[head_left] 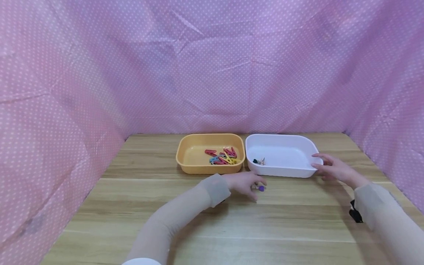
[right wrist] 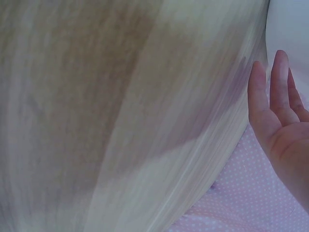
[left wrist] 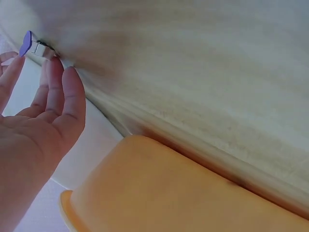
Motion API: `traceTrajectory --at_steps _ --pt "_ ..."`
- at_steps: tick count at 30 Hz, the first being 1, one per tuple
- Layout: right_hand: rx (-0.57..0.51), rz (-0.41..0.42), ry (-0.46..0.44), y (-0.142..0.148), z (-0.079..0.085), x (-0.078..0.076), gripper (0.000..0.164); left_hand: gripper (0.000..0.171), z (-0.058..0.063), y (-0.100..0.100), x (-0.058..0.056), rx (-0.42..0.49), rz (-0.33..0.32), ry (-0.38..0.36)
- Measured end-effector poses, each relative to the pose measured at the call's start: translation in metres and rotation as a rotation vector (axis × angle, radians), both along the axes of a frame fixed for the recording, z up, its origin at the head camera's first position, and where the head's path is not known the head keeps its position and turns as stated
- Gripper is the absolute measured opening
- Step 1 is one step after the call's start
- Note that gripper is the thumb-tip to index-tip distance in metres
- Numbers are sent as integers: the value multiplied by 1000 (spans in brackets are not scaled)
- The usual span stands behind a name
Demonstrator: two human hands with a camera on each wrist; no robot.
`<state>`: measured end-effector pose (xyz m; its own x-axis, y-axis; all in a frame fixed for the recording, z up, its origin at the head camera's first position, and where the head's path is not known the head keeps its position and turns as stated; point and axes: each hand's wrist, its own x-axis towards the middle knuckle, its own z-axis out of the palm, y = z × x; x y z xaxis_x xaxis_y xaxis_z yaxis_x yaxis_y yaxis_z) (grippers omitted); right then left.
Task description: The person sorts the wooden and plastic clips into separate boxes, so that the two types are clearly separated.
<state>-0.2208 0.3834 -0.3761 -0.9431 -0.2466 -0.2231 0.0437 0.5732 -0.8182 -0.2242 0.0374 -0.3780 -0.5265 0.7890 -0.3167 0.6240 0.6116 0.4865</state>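
A small wooden clothespin with a purple heart-shaped end [head_left: 261,188] lies on the table just in front of the trays. My left hand [head_left: 243,183] reaches over it, thumb and fingers spread to either side. In the left wrist view, the fingertips come right up to the purple-ended clothespin [left wrist: 41,49], the thumb close to its purple end. At the right end of the white tray [head_left: 285,171], my right hand [head_left: 336,170] has its fingertips at the rim. Its fingers look nearly straight in the right wrist view, beside the tray's white wall [right wrist: 289,38].
A yellow tray [head_left: 190,168] stands left of the white one, holding several red, blue and yellow plastic clothespins [head_left: 228,159]. Small clothespins [head_left: 262,161], one with a dark end, lie in the white tray's near left corner. Pink dotted cloth [head_left: 212,73] hangs around the wooden table [head_left: 281,228].
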Motion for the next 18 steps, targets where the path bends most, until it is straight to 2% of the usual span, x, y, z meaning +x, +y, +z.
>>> traceTrajectory --at_steps 3,7,13,18 --pt "-2 2 1 0 0 0 62 55 -1 3 1 -14 -22 29" --pt "-4 0 -4 -1 0 1 63 52 -2 7 1 -16 -12 14" --pt "-1 -4 -11 0 0 0 63 35 -6 11 -1 5 -17 10" --pt "2 4 -8 1 0 -2 62 26 -8 9 -2 27 11 -8"
